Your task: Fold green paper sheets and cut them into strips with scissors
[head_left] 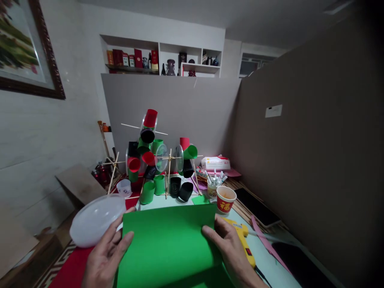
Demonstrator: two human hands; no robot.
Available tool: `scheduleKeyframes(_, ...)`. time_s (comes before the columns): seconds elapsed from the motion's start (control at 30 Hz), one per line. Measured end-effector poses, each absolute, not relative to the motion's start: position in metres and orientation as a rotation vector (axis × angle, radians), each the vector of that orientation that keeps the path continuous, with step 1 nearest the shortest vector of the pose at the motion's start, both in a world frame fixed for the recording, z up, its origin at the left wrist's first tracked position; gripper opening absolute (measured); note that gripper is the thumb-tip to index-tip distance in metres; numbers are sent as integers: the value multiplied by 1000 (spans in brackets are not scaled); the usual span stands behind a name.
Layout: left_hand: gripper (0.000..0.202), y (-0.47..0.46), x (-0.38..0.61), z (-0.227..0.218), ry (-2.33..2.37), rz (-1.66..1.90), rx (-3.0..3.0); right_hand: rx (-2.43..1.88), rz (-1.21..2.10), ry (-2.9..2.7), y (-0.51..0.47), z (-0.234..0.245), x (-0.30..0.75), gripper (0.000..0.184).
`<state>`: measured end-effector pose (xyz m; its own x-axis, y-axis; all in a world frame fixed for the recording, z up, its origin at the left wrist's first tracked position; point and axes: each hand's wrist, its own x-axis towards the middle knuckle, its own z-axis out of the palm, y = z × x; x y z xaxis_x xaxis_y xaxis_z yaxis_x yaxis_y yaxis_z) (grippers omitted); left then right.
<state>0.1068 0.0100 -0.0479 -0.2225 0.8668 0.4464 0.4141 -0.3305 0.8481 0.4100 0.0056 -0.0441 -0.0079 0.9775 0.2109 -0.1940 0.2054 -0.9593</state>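
A large green sheet of paper point(168, 244) is held up in front of me, above the table. My left hand point(106, 254) grips its left edge, thumb on the front face. My right hand point(231, 250) grips its right edge, thumb lying across the sheet. Both hands are closed on the paper. The lower part of the sheet curls toward me.
A clear plastic lid point(97, 220) lies at left on red cloth. A yellow glue gun point(241, 238) and a red paper cup point(225, 199) sit at right, a phone point(258, 208) beyond. Behind stands a skewer frame with several red, green and black paper tubes point(156, 160). Grey boards wall the table.
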Motion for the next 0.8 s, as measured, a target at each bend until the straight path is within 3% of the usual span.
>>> scheduleKeyframes(0.1, 69, 8, 113, -22, 1410, 1621, 1564, -941, 1158, -1260, 5, -42, 409, 39)
scheduleKeyframes(0.23, 52, 14, 111, -11, 1427, 1505, 1752, -978, 1184, -1312, 6, -40, 409, 38)
scheduleKeyframes(0.63, 37, 36, 93, -50, 1373, 978, 2134, -884, 1440, -1309, 10, -32, 416, 26)
scheduleKeyframes(0.8, 43, 37, 99, -59, 1301, 780, 2224, -965, 1390, -1281, 13, -39, 420, 22)
